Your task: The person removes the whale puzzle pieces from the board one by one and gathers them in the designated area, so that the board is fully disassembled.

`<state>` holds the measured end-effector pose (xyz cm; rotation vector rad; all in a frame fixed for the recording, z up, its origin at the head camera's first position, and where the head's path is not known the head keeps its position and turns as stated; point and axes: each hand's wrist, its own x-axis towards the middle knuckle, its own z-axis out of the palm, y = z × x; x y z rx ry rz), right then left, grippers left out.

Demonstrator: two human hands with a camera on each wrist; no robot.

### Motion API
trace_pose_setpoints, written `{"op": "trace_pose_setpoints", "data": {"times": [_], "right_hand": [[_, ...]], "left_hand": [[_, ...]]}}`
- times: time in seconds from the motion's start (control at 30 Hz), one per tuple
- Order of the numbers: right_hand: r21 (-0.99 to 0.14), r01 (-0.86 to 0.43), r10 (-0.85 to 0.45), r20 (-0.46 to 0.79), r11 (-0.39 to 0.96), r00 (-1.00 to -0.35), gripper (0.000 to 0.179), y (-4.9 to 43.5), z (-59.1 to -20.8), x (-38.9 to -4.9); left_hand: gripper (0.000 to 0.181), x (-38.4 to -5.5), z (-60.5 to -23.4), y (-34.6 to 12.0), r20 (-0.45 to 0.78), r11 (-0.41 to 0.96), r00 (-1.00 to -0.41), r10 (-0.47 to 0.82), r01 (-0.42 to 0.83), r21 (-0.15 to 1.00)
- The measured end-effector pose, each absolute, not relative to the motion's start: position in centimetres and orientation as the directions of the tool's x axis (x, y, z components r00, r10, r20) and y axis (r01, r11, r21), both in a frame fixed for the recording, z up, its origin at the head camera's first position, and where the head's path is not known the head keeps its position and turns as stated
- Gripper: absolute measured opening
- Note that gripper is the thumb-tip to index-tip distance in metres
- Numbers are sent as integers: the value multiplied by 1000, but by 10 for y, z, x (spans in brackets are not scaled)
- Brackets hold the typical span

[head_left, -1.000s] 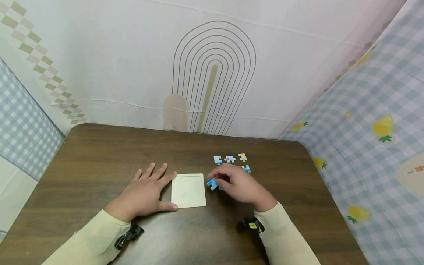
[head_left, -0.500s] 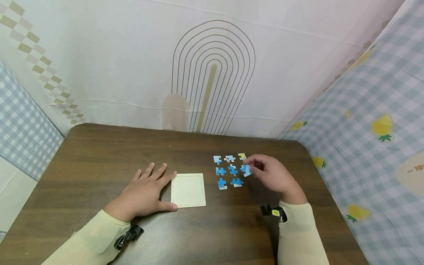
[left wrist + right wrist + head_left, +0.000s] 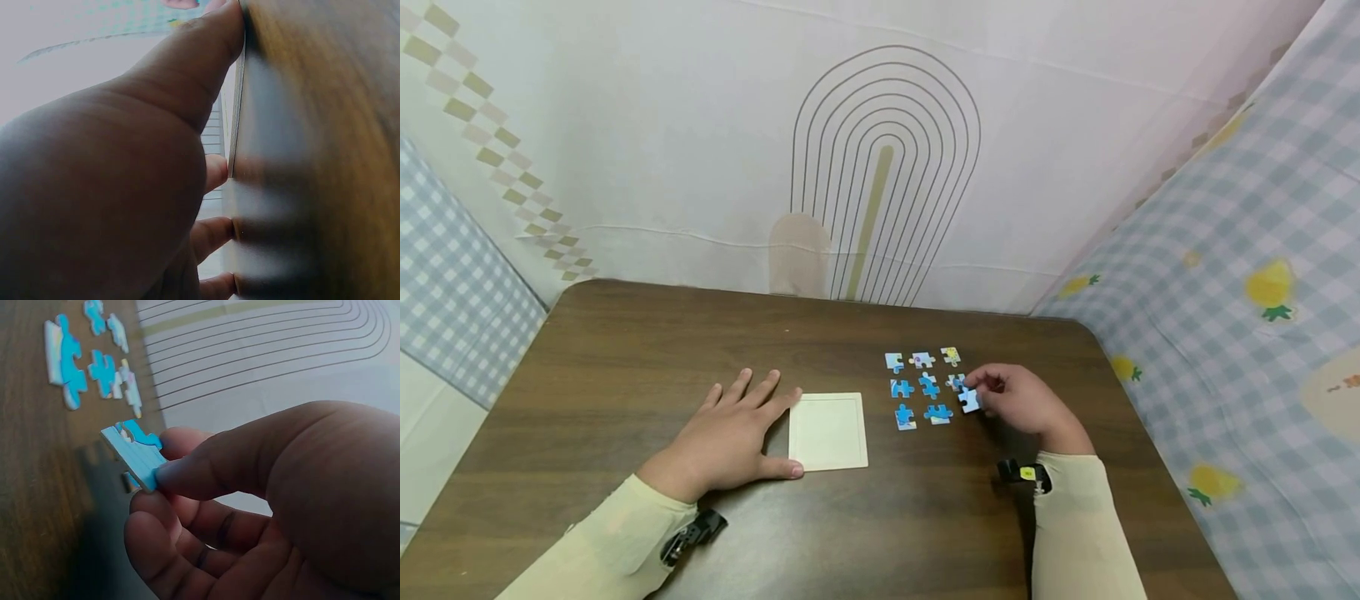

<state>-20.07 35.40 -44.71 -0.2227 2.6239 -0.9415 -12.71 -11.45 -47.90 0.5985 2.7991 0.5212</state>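
Observation:
My right hand (image 3: 1026,408) pinches a light blue puzzle piece (image 3: 969,401) between thumb and fingers, at the right of the other pieces. In the right wrist view this puzzle piece (image 3: 134,456) is tilted, with the thumb on its face. Just behind it lies another blue piece (image 3: 955,382), partly covered in the head view. My left hand (image 3: 722,446) rests on the table with fingers spread. Its thumb and index fingertip touch the left edge of a cream square puzzle board (image 3: 827,432), which has a raised border. The left wrist view shows the thumb (image 3: 187,69) at the board's edge.
Several loose puzzle pieces lie in rough rows right of the board, such as a yellow-patterned piece (image 3: 951,356) at the back and a blue piece (image 3: 905,417) in front. The brown table (image 3: 715,325) meets a white cloth (image 3: 685,150) behind and checked cloth (image 3: 1187,292) at right.
My right hand has moved right from beside the board, carrying the puzzle piece past the others, then slightly toward me. Pieces it had covered now show. The left hand and board have stayed put.

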Motion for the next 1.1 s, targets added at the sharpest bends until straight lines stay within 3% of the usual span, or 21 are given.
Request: {"op": "trace_pose_setpoints", "data": {"times": [1.1], "right_hand": [[-581, 24, -207, -327, 814, -922, 27, 344, -449, -203]], "left_hand": [[110, -126, -470, -117, -147, 855, -890, 432, 353, 380]]}}
